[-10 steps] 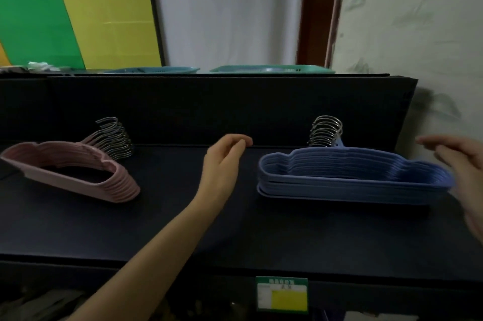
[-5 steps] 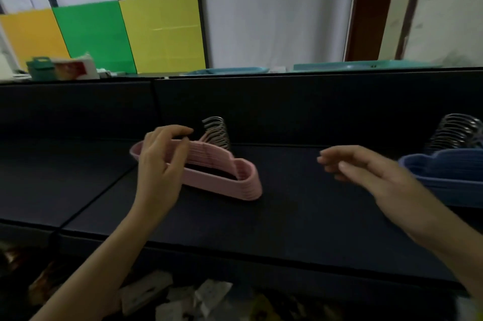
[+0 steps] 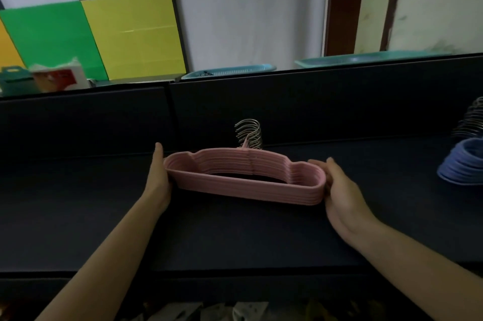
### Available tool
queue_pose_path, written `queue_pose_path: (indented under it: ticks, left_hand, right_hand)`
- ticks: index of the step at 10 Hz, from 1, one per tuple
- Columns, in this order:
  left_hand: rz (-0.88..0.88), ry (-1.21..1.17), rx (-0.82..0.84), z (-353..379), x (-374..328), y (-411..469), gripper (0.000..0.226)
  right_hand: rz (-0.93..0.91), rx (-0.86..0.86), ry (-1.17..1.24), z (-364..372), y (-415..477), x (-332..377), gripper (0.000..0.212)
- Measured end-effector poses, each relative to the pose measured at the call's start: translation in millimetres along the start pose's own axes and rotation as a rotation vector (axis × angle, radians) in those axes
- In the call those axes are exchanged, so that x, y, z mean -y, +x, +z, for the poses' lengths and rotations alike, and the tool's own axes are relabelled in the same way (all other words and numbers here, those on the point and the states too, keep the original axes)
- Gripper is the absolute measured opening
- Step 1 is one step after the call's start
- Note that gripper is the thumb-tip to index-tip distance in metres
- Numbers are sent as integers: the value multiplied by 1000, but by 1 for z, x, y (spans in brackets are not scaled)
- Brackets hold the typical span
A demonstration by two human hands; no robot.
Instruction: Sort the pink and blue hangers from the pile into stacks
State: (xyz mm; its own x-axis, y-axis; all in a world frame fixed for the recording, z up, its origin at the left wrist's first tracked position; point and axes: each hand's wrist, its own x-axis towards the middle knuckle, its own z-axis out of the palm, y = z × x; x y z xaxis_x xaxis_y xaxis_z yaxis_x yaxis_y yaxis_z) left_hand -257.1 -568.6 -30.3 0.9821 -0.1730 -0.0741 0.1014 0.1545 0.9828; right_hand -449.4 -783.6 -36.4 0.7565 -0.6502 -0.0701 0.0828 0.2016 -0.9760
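A stack of several pink hangers (image 3: 245, 187) lies flat in the middle of the dark shelf (image 3: 235, 237), their metal hooks (image 3: 249, 135) bunched upright at the back. My left hand (image 3: 158, 179) presses flat against the stack's left end. My right hand (image 3: 342, 195) presses against its right end, so the stack is squeezed between both palms. A stack of blue hangers (image 3: 462, 166) with its own metal hooks sits at the far right edge, partly cut off by the frame.
A black back panel (image 3: 287, 109) rises behind the shelf. On top of it rest teal baskets (image 3: 230, 73), a small box (image 3: 60, 77), and green and yellow boards (image 3: 104, 35). Crumpled paper litters the floor below the shelf.
My view swung left from the blue stack to the pink one. Both hands moved onto the ends of the pink stack, and the fanned hangers now sit squared together.
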Motion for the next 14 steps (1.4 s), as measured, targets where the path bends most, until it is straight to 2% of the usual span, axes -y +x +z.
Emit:
queue_pose_path:
  ticks: [3, 4, 6, 8, 11, 12, 13, 14]
  left_hand:
    - [-39, -39, -39, 14, 5, -3, 52]
    - [-32, -36, -79, 28, 12, -11, 54]
    - [9, 5, -132, 84, 31, -40, 43]
    - [13, 47, -181, 124, 50, -57, 54]
    - [90, 92, -227, 133, 42, -73, 42]
    - [111, 158, -229, 131, 40, -80, 55]
    - [316, 318, -335, 127, 36, -89, 50]
    - [631, 237, -353, 125, 18, -121, 29]
  right_hand:
    - [-10, -60, -58, 2, 5, 1, 47]
    - [-13, -45, -40, -18, 10, 12, 47]
    - [-3, -7, -25, -78, 31, 33, 48]
    - [1, -2, 41, -127, 57, 44, 43]
    - [16, 13, -96, -136, 55, 46, 42]
    - [30, 99, -136, -147, 49, 57, 35]
    - [-61, 245, -192, -172, 31, 77, 18]
    - [-252, 246, -195, -205, 3, 110, 31]
